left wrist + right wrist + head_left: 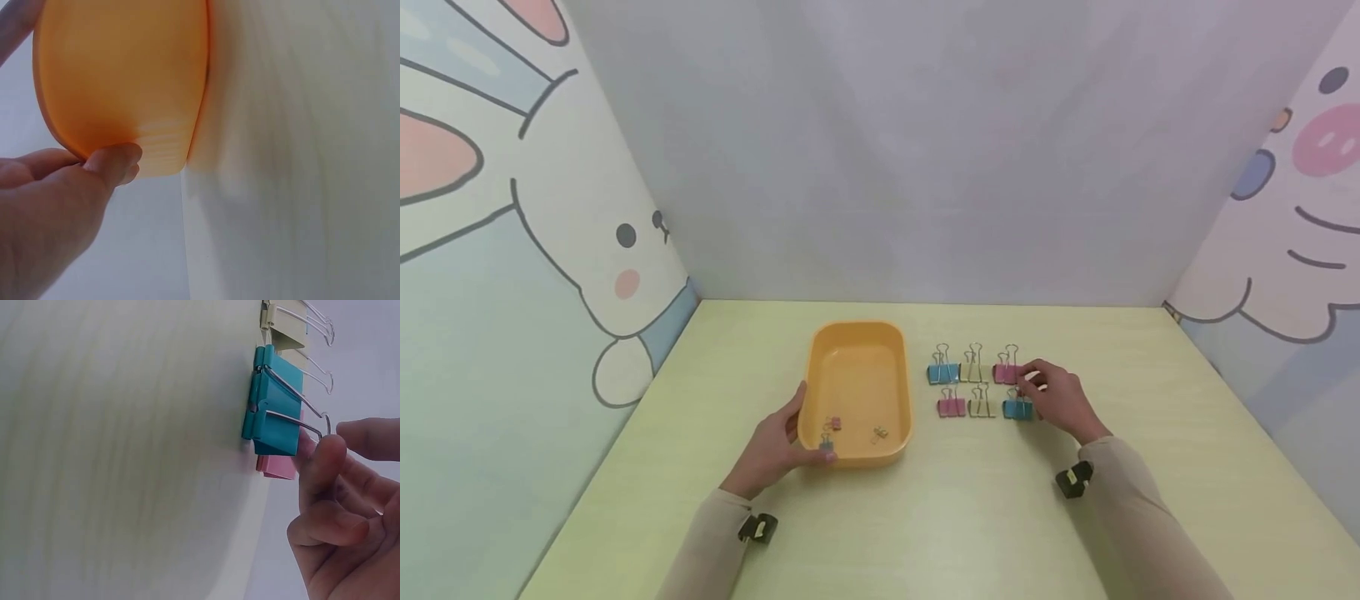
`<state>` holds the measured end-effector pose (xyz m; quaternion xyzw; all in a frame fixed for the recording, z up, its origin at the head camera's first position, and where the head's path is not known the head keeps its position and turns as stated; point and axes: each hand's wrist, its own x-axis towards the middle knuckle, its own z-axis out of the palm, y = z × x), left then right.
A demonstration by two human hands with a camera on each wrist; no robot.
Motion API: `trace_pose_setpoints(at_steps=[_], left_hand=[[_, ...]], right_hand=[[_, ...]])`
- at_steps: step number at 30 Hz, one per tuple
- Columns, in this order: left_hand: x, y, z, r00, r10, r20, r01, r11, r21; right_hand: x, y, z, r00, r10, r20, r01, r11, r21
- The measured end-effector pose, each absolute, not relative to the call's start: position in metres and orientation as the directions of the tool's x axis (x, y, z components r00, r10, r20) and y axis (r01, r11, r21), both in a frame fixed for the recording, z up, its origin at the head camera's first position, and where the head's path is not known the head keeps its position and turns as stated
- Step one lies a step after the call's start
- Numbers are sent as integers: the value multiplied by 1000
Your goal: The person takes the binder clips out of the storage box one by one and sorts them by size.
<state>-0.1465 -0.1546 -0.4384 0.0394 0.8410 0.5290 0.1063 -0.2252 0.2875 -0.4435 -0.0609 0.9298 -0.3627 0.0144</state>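
Note:
My left hand (pixel 772 450) grips the near left corner of an orange plastic tray (pixel 907 392), thumb over the rim. In the left wrist view the thumb presses on the tray's wall (pixel 119 75). Inside the tray lie a few small binder clips, among them a pink one (pixel 836 423) and a blue-grey one (pixel 826 444). My right hand (pixel 1060 400) pinches at the wire handle of a teal binder clip (pixel 278 409), which stands at the right end of the front row. Behind it is a larger pink binder clip (pixel 1006 374), close to the fingertips.
Left of the teal clip stand a yellow binder clip (pixel 982 408) and a pink one (pixel 951 407). A blue clip (pixel 943 374) and another yellow clip (pixel 973 372) stand in the back row. Pale walls with cartoon animals (pixel 625 283) enclose the wooden tabletop (pixel 940 525).

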Motion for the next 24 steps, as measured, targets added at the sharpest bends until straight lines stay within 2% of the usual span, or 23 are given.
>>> trace_pose_setpoints(at_steps=[9, 15, 20, 24], left_hand=[[-150, -154, -441, -973, 186, -137, -44, 432, 901], [-149, -153, -441, -973, 179, -148, -56, 436, 898], [-151, -155, -442, -973, 186, -136, -42, 440, 897], [-152, -156, -443, -974, 182, -136, -43, 442, 896]], right_hand=[[-227, 282, -434, -988, -55, 141, -131, 780, -612], [-229, 274, -426, -978, -21, 207, -146, 777, -612], [-230, 263, -417, -967, -40, 250, -194, 753, -629], [-230, 250, -411, -968, -83, 235, -221, 723, -655]])
